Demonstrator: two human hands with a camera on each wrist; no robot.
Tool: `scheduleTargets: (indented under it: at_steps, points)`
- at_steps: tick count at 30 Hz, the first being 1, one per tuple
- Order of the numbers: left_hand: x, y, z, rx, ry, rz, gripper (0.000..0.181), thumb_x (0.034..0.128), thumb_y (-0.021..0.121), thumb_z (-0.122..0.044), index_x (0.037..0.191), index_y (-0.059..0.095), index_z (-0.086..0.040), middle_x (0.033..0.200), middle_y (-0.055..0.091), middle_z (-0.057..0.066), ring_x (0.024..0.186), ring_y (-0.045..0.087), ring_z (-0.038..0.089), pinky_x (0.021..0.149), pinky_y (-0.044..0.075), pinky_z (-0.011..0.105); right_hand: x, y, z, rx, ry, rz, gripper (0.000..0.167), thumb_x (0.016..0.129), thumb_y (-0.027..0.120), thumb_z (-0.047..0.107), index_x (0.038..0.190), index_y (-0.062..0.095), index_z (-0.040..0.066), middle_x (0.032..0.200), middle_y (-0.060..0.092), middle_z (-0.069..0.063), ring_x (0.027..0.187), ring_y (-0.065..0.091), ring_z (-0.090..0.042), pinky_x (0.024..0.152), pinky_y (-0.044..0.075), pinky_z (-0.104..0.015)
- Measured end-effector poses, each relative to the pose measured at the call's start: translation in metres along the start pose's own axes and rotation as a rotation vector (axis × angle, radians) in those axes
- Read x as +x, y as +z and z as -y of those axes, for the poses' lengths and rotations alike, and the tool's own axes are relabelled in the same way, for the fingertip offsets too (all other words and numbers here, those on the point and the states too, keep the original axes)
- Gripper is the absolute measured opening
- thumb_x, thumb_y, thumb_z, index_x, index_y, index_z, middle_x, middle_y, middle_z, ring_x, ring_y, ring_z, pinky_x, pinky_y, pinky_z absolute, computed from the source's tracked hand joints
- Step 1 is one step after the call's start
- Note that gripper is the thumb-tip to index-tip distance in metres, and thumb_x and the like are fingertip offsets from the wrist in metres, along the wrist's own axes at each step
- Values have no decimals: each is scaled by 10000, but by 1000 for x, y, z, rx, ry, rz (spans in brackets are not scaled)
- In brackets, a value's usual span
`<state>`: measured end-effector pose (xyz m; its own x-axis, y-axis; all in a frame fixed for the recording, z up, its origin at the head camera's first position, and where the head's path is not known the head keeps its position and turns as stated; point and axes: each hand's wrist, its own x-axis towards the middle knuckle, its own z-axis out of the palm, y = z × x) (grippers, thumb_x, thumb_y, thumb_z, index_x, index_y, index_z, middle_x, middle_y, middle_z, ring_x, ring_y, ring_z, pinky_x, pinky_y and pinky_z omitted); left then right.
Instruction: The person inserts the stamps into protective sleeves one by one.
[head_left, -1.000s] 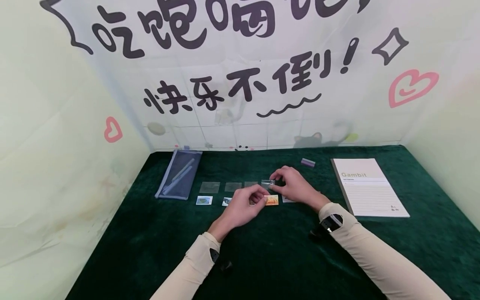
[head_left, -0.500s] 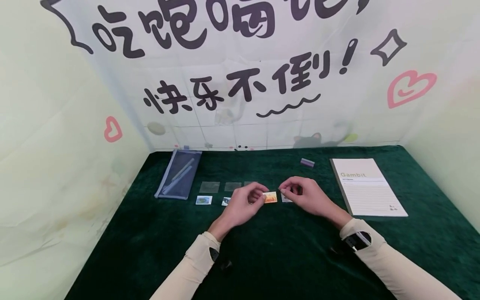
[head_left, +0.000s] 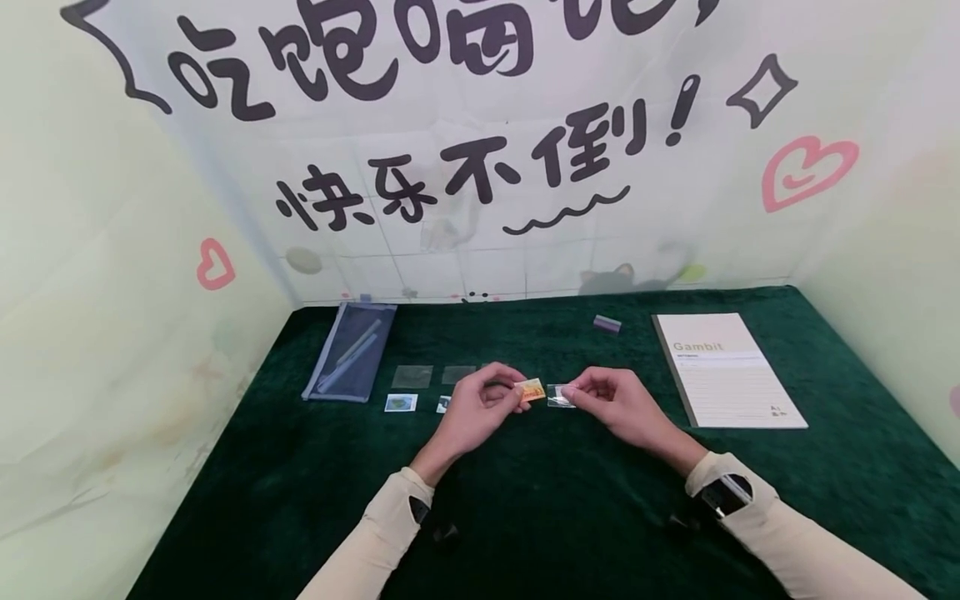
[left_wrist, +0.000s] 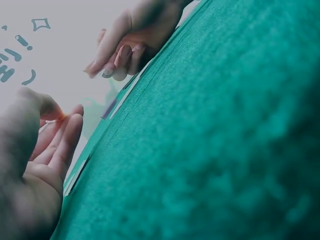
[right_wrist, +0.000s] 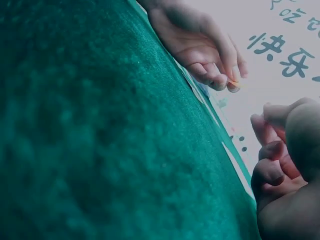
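Observation:
In the head view my left hand (head_left: 474, 408) pinches a small orange stamp (head_left: 532, 389) between thumb and fingers, tilted slightly. Facing it, my right hand (head_left: 621, 406) pinches a small clear plastic sleeve (head_left: 556, 397) by its right side. A narrow gap separates stamp and sleeve. Something pale shows through or behind the sleeve, perhaps another stamp. A blue stamp (head_left: 401, 403) lies at the left, and a second stamp (head_left: 443, 405) is partly covered by my left hand. Both hands appear in each wrist view, where the sleeve is too faint to make out.
Behind the stamps lie flat clear sleeves (head_left: 413, 377), some hidden by my left hand. A blue zip pouch (head_left: 350, 354) with pens stands at the left back. A purple eraser-like block (head_left: 607, 324) and a notepad (head_left: 731, 371) lie right on the green cloth (head_left: 555, 517).
My right hand has taken a clear sleeve from the back row and brought it toward me, beside the orange stamp. My left hand has lifted and tilted the stamp slightly.

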<state>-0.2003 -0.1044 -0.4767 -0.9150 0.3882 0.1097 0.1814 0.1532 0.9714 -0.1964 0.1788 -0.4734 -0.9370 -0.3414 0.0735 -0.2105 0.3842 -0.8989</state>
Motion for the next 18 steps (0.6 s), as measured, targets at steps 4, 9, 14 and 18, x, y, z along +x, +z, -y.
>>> scheduleTargets:
  at_steps: [4,9,14,18]
  points:
    - [0,1,2,-57,33,-3,192,1058,734,-245,1217,706,-141,1156,754,109,982,800,225,890,664,329,-2,-1,-2,60,4,10,201,1059,716,355,1111,768,168,1020,773,-78,817,677,-278,729,554,-275]
    - [2,3,3,-73,70,-15,224,1049,747,-282,1195,703,-117,1076,780,127,914,801,229,853,670,343,-3,-1,-1,94,2,19,218,1062,713,353,1110,770,149,1025,774,-91,834,692,-284,732,559,-279]
    - [2,4,2,-61,78,-24,217,1045,754,-299,1178,712,-132,1040,785,107,873,795,235,818,672,348,-4,-1,-1,91,8,20,214,1067,707,344,1110,772,145,1025,768,-97,823,683,-264,722,547,-275]
    - [1,3,3,-50,71,-32,210,1043,755,-303,1173,717,-143,1027,786,97,866,792,236,809,669,340,-4,-1,-2,91,12,17,213,1071,701,346,1114,772,149,1025,765,-99,799,653,-260,705,528,-273]
